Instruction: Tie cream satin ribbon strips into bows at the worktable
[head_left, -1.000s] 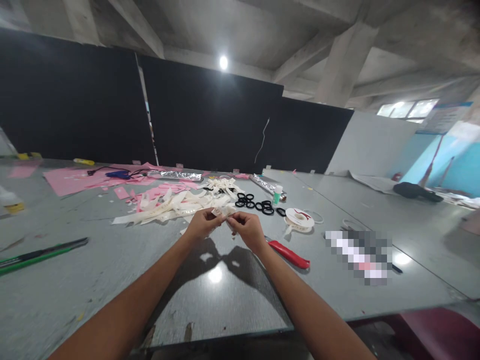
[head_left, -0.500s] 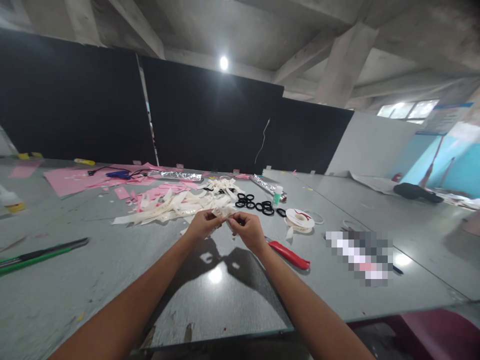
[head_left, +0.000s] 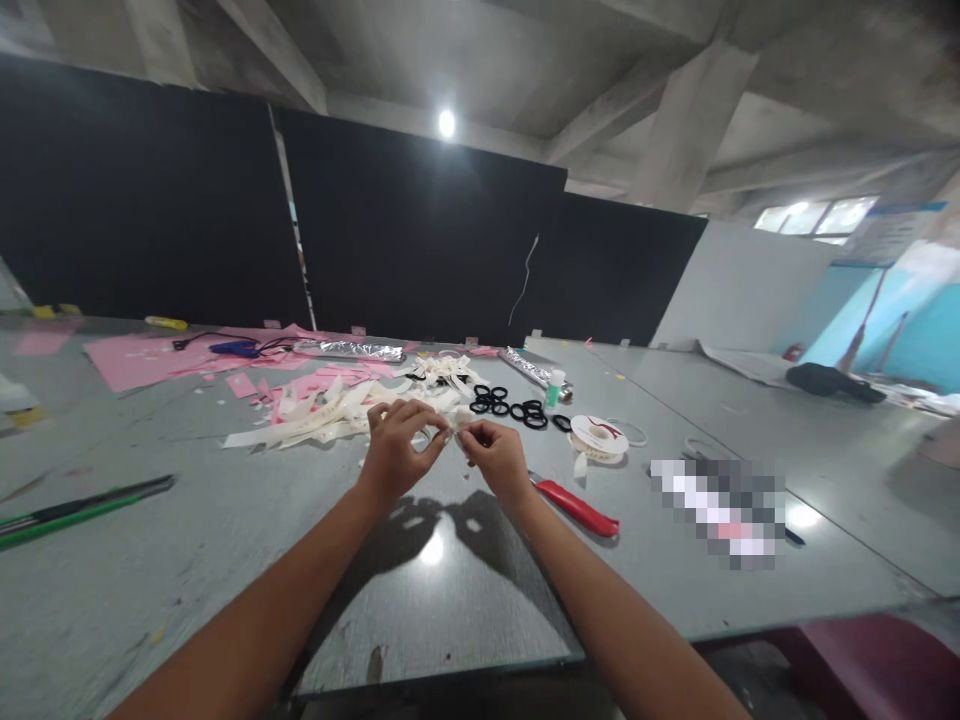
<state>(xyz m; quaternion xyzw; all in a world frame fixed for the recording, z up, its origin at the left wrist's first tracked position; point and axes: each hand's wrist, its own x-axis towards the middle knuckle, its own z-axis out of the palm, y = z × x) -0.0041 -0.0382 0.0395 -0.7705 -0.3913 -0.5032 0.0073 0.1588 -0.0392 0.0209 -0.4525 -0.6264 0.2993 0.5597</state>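
Note:
Just above the table, my left hand [head_left: 401,445] and my right hand [head_left: 495,452] meet fingertip to fingertip. A small piece of cream ribbon [head_left: 463,414] is pinched between thumb and forefinger of each; most of it is hidden by the fingers. Behind my left hand lies a loose heap of cream ribbon strips [head_left: 315,415]. Several black hair ties [head_left: 491,402] are grouped beyond my right hand. A ribbon spool [head_left: 599,438] with a loose end stands to their right. Red-handled scissors or a cutter [head_left: 577,507] rests beside my right wrist.
Pink paper sheets and scraps [head_left: 142,358] cover the back left. Foil-wrapped strips [head_left: 360,351] lie near the black partition [head_left: 420,230]. A green-and-white glue stick [head_left: 555,388] stands behind the spool. A long green-and-black tool [head_left: 90,507] lies at left.
My left hand has turned and its fingers have lifted and spread, with the thumb and forefinger still pinching at the ribbon. My right hand has barely moved.

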